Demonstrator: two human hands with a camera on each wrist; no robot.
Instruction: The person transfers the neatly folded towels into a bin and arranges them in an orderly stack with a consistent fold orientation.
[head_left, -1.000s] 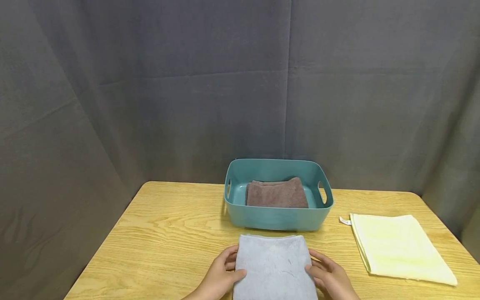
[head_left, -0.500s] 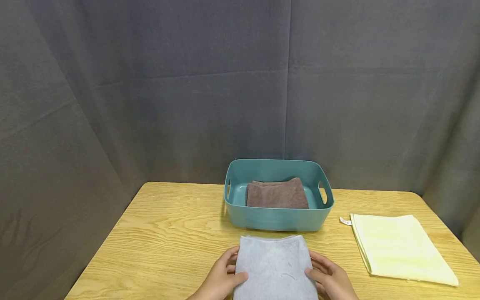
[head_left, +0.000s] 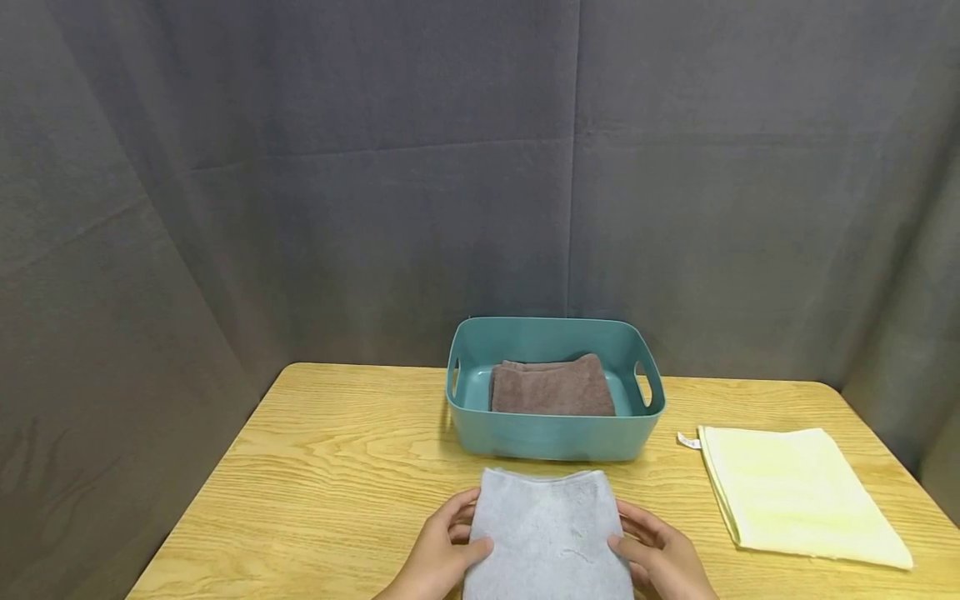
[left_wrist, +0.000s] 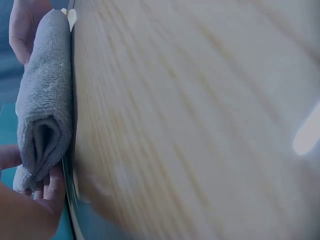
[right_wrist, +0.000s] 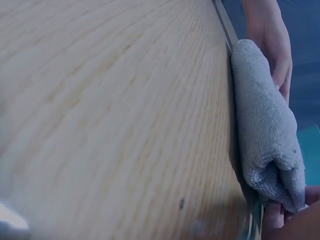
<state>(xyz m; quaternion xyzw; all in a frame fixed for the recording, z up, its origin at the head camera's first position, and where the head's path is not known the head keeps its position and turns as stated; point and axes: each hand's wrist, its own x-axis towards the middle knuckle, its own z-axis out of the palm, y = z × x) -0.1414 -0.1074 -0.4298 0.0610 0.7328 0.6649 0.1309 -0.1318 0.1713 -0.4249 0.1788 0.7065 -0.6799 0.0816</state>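
Note:
A folded light grey towel (head_left: 551, 537) lies at the front of the table, its near part cut off by the frame edge. My left hand (head_left: 444, 546) grips its left side, thumb on top and fingers at the side and beneath. On the opposite side my right hand (head_left: 662, 550) holds it the same way. In the left wrist view the towel (left_wrist: 47, 95) shows a rounded fold with layers tucked inside, and fingers (left_wrist: 54, 185) reach under its edge. From the right wrist, the towel (right_wrist: 265, 120) shows a similar layered end.
Behind the towel stands a teal plastic basket (head_left: 555, 437) with handle holes, holding a folded brown towel (head_left: 555, 390). A folded pale yellow towel (head_left: 802, 496) with a white tag lies on the right of the wooden table (head_left: 322, 475). Grey curtains (head_left: 420, 217) close off the back and sides.
Both hands keep their hold on the grey towel, which has hardly moved. The whole head view has shifted very slightly.

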